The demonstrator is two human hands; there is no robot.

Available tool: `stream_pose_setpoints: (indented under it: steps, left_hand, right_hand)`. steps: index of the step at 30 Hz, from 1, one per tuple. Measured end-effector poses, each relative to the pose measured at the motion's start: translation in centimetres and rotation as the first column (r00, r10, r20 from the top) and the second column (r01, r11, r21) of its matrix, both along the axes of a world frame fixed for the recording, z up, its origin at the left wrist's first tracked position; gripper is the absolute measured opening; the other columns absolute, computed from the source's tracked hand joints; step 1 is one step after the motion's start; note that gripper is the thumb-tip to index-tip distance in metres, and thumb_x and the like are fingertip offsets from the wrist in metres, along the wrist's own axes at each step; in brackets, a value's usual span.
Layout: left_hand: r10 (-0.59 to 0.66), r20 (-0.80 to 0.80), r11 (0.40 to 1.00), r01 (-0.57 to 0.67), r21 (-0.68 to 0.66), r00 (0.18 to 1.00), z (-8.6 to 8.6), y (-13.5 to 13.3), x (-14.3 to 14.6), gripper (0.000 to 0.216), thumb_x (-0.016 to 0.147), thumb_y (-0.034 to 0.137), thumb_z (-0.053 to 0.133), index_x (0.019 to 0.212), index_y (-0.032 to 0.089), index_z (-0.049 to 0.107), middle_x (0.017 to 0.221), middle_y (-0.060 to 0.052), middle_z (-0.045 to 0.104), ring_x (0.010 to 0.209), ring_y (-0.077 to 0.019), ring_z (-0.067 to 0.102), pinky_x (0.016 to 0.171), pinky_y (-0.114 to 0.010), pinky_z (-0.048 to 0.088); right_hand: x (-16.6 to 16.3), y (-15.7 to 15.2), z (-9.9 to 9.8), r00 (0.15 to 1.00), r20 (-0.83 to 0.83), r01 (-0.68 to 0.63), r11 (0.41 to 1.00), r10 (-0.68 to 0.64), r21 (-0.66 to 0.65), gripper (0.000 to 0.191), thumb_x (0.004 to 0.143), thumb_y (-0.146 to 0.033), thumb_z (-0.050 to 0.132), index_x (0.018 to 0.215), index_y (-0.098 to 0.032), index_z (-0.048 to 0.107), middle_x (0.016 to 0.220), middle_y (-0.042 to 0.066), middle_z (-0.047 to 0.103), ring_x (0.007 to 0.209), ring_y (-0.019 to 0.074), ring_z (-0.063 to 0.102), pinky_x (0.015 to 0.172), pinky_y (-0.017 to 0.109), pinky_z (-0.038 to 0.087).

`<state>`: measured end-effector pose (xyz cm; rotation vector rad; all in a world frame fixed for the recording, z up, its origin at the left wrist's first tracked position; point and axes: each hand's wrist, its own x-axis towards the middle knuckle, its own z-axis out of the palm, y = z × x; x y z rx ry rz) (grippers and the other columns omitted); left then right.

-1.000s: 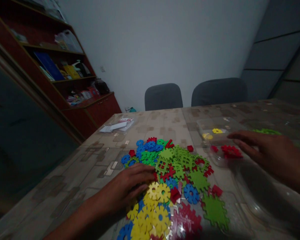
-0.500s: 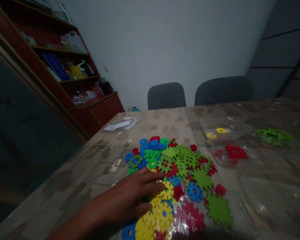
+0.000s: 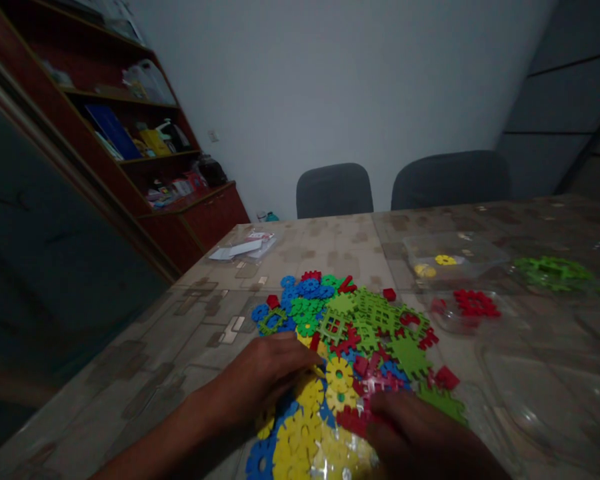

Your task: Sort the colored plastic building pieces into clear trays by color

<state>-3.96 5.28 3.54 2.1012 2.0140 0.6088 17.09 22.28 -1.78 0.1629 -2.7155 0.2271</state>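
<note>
My left hand (image 3: 267, 370) reaches over the left side of a pile of plastic building pieces. Its fingertips are closed on the edge of a yellow notched disc (image 3: 319, 371). From the lower right comes my right hand (image 3: 413, 430), dark and blurred, with curled fingers around the end of a red notched piece (image 3: 353, 420). More yellow discs (image 3: 295, 440) lie between the two hands, some under a shiny clear film. Beyond them are green discs (image 3: 306, 312), blue discs (image 3: 307, 288) and lime square pieces (image 3: 409, 355).
Clear plastic boxes stand on the right: one with yellow discs (image 3: 445, 260), one with red pieces (image 3: 476, 303), another with green pieces (image 3: 553, 272). A clear tray (image 3: 555, 393) lies nearer. Flat packets (image 3: 245, 248) rest at the far left of the table. Two chairs (image 3: 335, 191) stand behind it.
My right hand has come into view from the lower right. My left hand has drawn its spread fingers together. Red and yellow pieces between the hands have shifted.
</note>
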Motion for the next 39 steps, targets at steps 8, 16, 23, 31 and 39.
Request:
stream_pose_setpoints:
  steps: [8, 16, 23, 31, 39]
  left_hand:
    - [-0.113, 0.033, 0.960, 0.117, -0.255, 0.993, 2.7, -2.7, 0.1, 0.061, 0.090, 0.049, 0.068, 0.144, 0.032, 0.045, 0.150, -0.007, 0.049, 0.133, -0.0305, 0.050, 0.110, -0.045, 0.041]
    - [-0.096, -0.066, 0.959, 0.074, -0.274, 0.993, -0.5, -3.0, 1.7, 0.087, 0.086, 0.064, 0.063, 0.156, 0.033, 0.022, 0.160, -0.010, 0.031, 0.143, -0.0372, 0.034, 0.115, -0.055, 0.032]
    - [-0.069, -0.063, 0.993, 0.062, -0.098, 0.996, 0.3, -3.2, 2.1, 0.078, 0.091, 0.055, 0.063, 0.154, 0.029, 0.025, 0.155, -0.009, 0.043, 0.138, -0.0319, 0.043, 0.115, -0.049, 0.037]
    - [0.071, -0.237, 0.997, -0.066, 0.028, 0.969, -3.8, -8.1, 3.3, 0.064, 0.099, 0.030, 0.059, 0.152, 0.044, 0.026, 0.158, 0.000, 0.036, 0.141, -0.0320, 0.041, 0.112, -0.055, 0.038]
    - [0.190, -0.181, 0.969, -0.155, 0.191, 0.965, -8.0, -3.3, 3.3, 0.096, 0.088, 0.073, 0.049, 0.159, 0.022, 0.010, 0.164, -0.019, 0.011, 0.149, -0.0433, 0.010, 0.114, -0.068, 0.020]
  right_hand:
    - [-1.6, -1.3, -0.3, 0.969, -0.232, 0.129, 0.976, -0.087, 0.173, 0.025, 0.096, -0.027, 0.059, 0.120, -0.031, 0.064, 0.127, 0.010, 0.066, 0.105, 0.0273, 0.069, 0.074, 0.038, 0.060]
    - [-2.3, -1.5, -2.0, 0.993, -0.095, 0.081, 0.993, -0.073, 0.088, 0.069, 0.071, -0.045, 0.081, 0.130, -0.017, 0.059, 0.125, 0.018, 0.065, 0.107, 0.0357, 0.063, 0.082, 0.046, 0.058]
    - [-3.7, 2.3, 0.6, 0.964, -0.089, 0.237, 0.960, -0.252, -0.147, 0.047, 0.088, -0.035, 0.058, 0.132, -0.018, 0.059, 0.131, 0.016, 0.060, 0.116, 0.0350, 0.057, 0.091, 0.055, 0.052]
    - [-7.7, 2.7, 1.7, 0.832, 0.296, 0.512, 0.854, -0.469, -0.086, 0.066, 0.091, -0.048, 0.060, 0.146, -0.014, 0.048, 0.148, 0.027, 0.040, 0.134, 0.0494, 0.037, 0.102, 0.074, 0.025]
    - [-6.4, -0.1, 1.7, 0.973, 0.202, 0.158, 0.956, -0.108, -0.249, 0.043, 0.086, -0.022, 0.062, 0.129, -0.021, 0.059, 0.124, 0.011, 0.061, 0.113, 0.0290, 0.056, 0.095, 0.051, 0.047]
